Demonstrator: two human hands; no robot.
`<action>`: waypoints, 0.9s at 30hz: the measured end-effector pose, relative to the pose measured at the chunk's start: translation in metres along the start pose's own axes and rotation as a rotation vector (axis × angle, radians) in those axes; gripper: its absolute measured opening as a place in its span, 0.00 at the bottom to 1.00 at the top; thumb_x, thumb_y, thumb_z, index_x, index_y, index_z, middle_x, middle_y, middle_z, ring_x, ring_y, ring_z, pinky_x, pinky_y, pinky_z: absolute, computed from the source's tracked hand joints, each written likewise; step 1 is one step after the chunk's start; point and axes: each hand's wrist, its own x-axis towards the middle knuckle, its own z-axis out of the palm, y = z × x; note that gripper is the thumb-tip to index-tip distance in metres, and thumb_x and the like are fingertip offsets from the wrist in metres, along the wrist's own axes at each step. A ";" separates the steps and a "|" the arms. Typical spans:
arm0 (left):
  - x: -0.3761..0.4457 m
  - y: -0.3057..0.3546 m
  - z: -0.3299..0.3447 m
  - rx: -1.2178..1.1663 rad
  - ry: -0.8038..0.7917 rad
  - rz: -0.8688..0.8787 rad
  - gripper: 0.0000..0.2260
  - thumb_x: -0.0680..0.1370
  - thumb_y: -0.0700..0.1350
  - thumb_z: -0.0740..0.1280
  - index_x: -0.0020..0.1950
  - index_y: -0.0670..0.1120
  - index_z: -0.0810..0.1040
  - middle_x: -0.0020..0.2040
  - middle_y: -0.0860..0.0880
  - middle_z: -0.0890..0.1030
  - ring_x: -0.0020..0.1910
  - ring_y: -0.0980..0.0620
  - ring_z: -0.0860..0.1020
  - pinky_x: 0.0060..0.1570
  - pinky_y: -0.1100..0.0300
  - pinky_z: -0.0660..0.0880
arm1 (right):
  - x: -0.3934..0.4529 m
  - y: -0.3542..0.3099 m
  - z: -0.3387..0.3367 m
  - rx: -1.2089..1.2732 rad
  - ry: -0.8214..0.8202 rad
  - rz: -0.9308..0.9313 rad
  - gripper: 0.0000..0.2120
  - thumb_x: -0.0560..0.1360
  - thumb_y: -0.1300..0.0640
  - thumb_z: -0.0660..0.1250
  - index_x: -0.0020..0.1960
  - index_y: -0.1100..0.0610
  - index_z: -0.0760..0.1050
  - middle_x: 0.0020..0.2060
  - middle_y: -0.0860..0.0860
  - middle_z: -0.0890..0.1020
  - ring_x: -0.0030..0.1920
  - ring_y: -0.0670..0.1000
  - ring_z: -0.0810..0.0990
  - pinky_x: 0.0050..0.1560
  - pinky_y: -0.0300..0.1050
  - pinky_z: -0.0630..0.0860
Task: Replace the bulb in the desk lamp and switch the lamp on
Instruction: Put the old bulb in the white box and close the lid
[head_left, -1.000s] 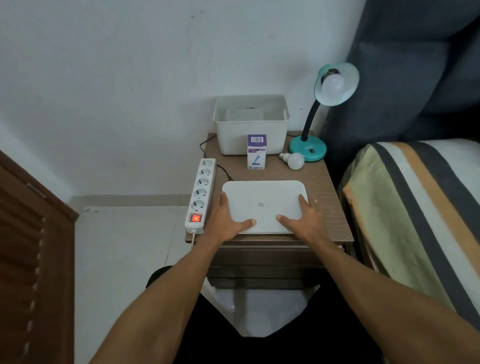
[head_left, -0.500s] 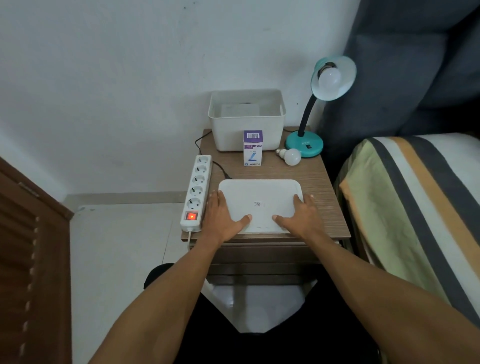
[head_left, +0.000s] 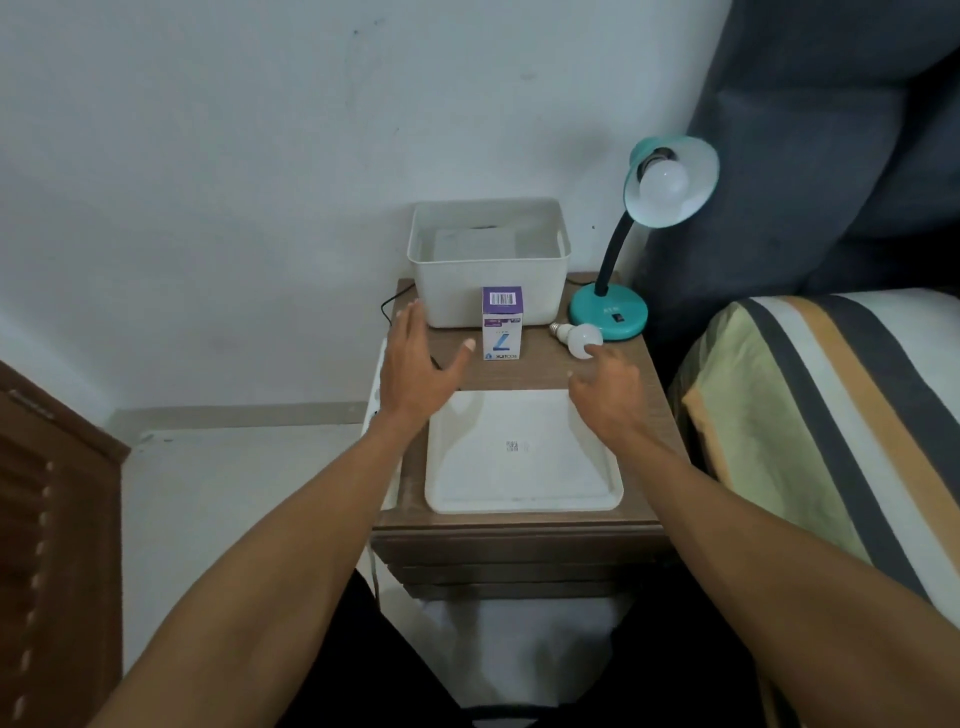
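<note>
The white tray (head_left: 522, 452) on the table (head_left: 519, 525) has nothing in it. The bin (head_left: 488, 262) behind may hold something flat and pale; it is hard to tell. A small box (head_left: 502, 323) stands before it. One bulb (head_left: 579, 338) lies by the lamp (head_left: 608, 312). The left hand (head_left: 415, 371) is spread wide. The right hand (head_left: 605, 395) reaches near the bulb, fingers loose.

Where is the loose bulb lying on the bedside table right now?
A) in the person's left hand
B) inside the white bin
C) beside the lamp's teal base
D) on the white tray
C: the loose bulb lies on the wood against the teal lamp base, just past the right hand.
</note>
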 end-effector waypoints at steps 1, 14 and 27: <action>0.013 0.001 -0.002 -0.013 0.027 0.016 0.38 0.78 0.61 0.69 0.80 0.41 0.62 0.79 0.42 0.66 0.78 0.45 0.63 0.73 0.49 0.67 | 0.009 -0.001 0.001 0.020 0.009 0.011 0.25 0.78 0.56 0.70 0.73 0.56 0.70 0.67 0.55 0.76 0.64 0.54 0.76 0.59 0.46 0.75; 0.165 -0.008 0.009 0.018 -0.113 -0.017 0.59 0.66 0.71 0.76 0.84 0.44 0.51 0.83 0.45 0.58 0.82 0.48 0.56 0.77 0.50 0.59 | 0.103 0.010 0.047 -0.191 -0.039 -0.043 0.31 0.76 0.52 0.71 0.76 0.55 0.66 0.74 0.56 0.70 0.73 0.57 0.66 0.72 0.53 0.65; 0.182 -0.017 0.021 0.004 -0.155 -0.137 0.67 0.54 0.80 0.74 0.81 0.42 0.58 0.75 0.42 0.71 0.72 0.41 0.73 0.69 0.43 0.73 | 0.102 0.008 0.046 -0.051 0.026 -0.026 0.24 0.75 0.53 0.73 0.69 0.56 0.74 0.61 0.55 0.79 0.59 0.54 0.78 0.61 0.50 0.77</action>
